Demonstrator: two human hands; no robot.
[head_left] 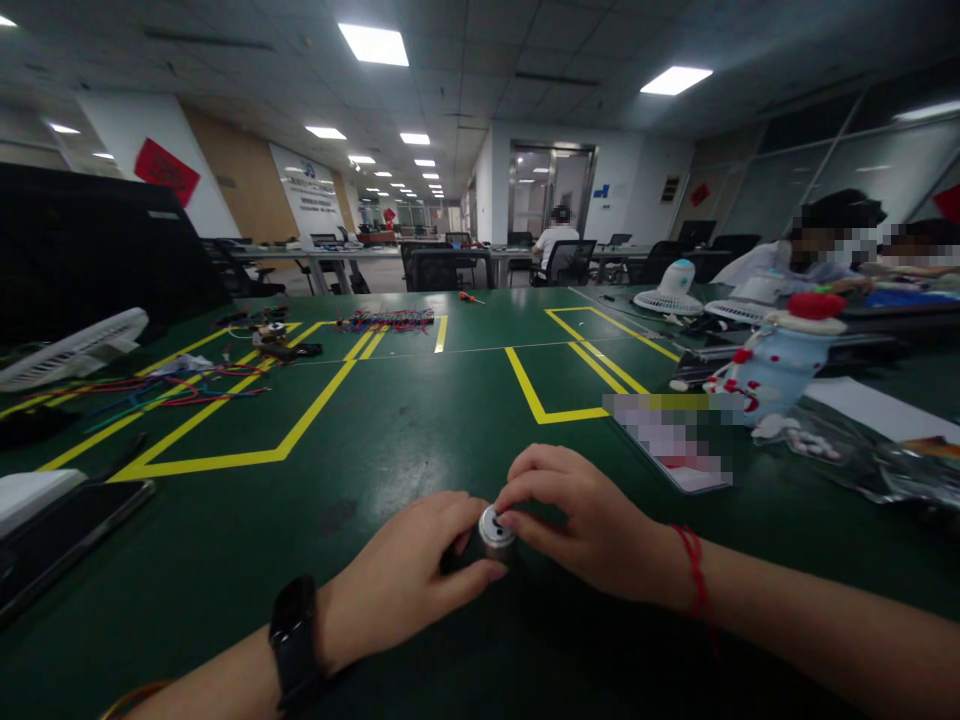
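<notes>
A small silver metal cylinder (496,540) with dark holes in its top face stands near the front middle of the green table (420,410). My left hand (420,560), with a black watch on its wrist, is wrapped round the cylinder's left and near side. From the right, my right hand (581,515), with a red string at the wrist, pinches at the top of the cylinder. Whatever lies between its thumb and forefinger is too small to make out.
Wires (187,385) and a white fan (75,345) lie at the left, near a black phone (67,545). A blue cup (784,365) and a flat card (671,450) are at the right. An orange screwdriver (470,297) lies far back. People sit beyond.
</notes>
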